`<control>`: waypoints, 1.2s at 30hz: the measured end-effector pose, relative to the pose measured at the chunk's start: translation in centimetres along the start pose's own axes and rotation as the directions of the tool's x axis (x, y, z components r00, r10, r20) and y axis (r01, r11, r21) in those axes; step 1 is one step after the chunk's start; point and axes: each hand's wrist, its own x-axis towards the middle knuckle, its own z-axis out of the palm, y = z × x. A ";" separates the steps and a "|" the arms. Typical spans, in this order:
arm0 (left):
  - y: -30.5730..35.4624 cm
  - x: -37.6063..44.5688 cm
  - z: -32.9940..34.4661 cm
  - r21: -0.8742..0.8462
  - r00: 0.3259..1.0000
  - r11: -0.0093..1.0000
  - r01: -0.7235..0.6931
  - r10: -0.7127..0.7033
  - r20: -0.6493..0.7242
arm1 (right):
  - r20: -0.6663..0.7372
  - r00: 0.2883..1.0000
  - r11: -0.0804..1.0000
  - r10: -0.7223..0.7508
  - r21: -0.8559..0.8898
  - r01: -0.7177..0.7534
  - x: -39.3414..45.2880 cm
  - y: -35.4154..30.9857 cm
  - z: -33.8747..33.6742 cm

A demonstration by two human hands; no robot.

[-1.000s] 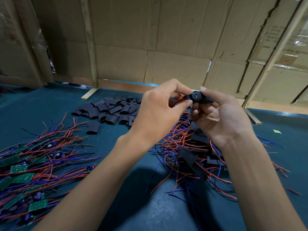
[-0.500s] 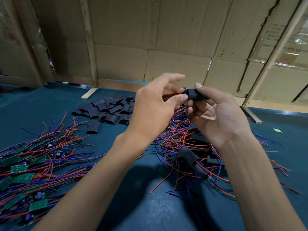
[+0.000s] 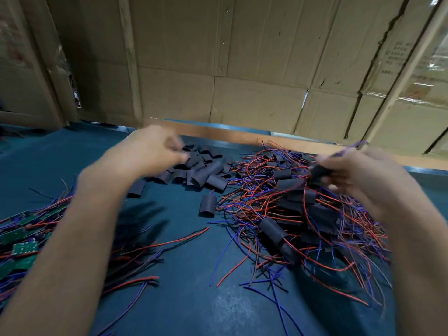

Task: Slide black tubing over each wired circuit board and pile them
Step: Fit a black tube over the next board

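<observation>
At lower left, bare green circuit boards (image 3: 24, 248) lie on the teal counter (image 3: 184, 299). Mid-right, the sleeved pile (image 3: 303, 214) spreads. Above it the right hand (image 3: 351, 175) grips one sleeved board (image 3: 318, 174). Upper left, the blurred left hand (image 3: 150, 151) hovers by the loose tubing (image 3: 201, 170); whether its fingers are closed, I cannot tell.

Bare table (image 3: 184, 238) lies between the bare boards (image 3: 24, 241) and sleeved pile (image 3: 303, 214); loose tubing (image 3: 206, 170) crowds behind.

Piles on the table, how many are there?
3: bare green circuit boards at left, empty black tubing pieces at the back middle, sleeved boards at right. More may lie outside the view.
</observation>
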 end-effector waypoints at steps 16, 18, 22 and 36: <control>-7.6 0.6 0.3 0.167 0.906 0.936 0.310 -0.344 0.248 | -0.259 0.965 0.701 -0.042 -0.696 -0.156 -0.2 0.3 -1.0; -6.9 0.4 -0.9 0.078 0.937 0.961 0.266 -0.276 0.212 | -0.250 0.957 0.727 -0.145 -0.683 -0.068 -0.8 -0.1 -0.7; -5.0 -0.5 -2.8 -0.021 0.985 0.995 0.093 -0.089 0.144 | -0.132 0.971 0.805 -0.198 -0.587 0.085 -2.2 -1.7 0.9; 1.9 -5.4 -5.0 -0.239 0.902 0.870 -0.431 0.409 -0.139 | 0.529 0.818 0.824 -0.226 -0.344 0.451 -5.2 1.0 11.8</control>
